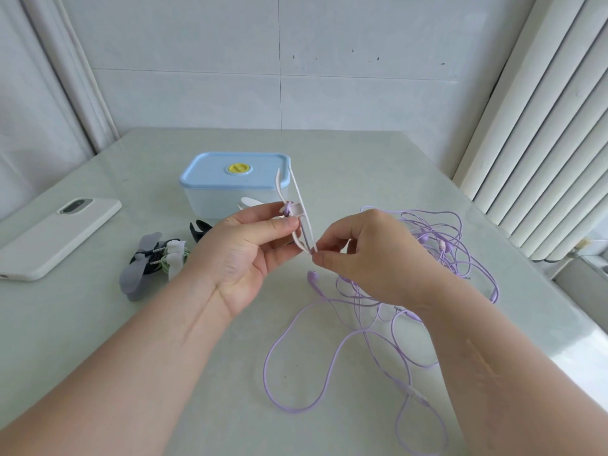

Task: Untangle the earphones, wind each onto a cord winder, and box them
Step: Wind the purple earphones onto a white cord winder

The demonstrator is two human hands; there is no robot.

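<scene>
Head camera: above the middle of the tabletop (329, 153), the left hand (250, 255) grips a white cord winder (297, 209), while the right hand (371, 258) pinches its lower tip; that contact is hard to make out. Purple earphones (437, 245) sprawl tangled toward the right edge, partly hidden by the right forearm. The blue-lidded box (230, 182) stands closed behind the hands. Wound earphones (154, 258) and a phone (56, 238) lie left.

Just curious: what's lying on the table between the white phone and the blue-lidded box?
Head view: bare table between phone and box; the wound earphones sit nearer.
</scene>
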